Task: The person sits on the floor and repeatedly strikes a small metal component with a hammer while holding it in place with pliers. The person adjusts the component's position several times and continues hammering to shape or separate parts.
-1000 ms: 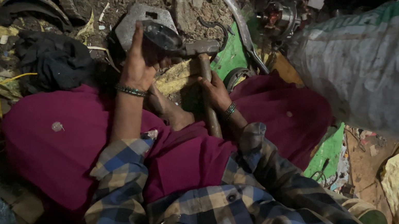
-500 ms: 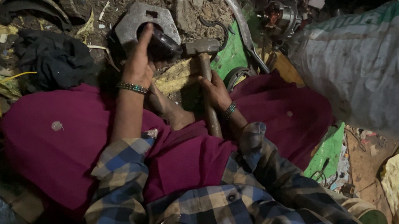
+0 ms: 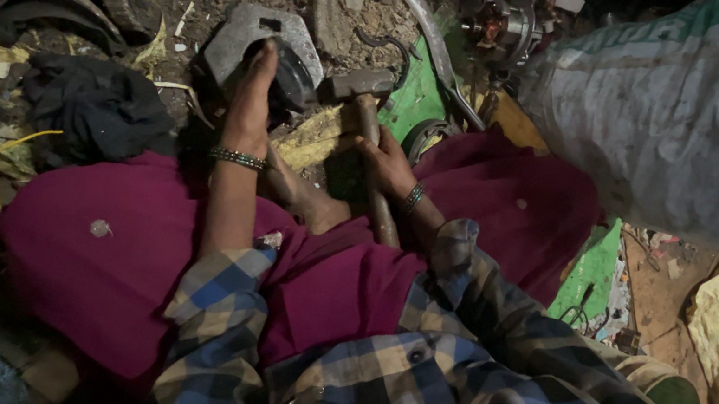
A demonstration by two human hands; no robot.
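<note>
Two hands share the work: left hand (image 3: 255, 95) pressed on the grey motor casing (image 3: 259, 52), right hand (image 3: 387, 162) gripping the hammer (image 3: 360, 89) at three o'clock; strikes should land clear of fingers.

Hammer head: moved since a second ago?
Barely, if at all. The hammer head sits in about the same spot against the green sheet, just right of the grey metal part under the left hand. The right hand grips the handle.
</note>
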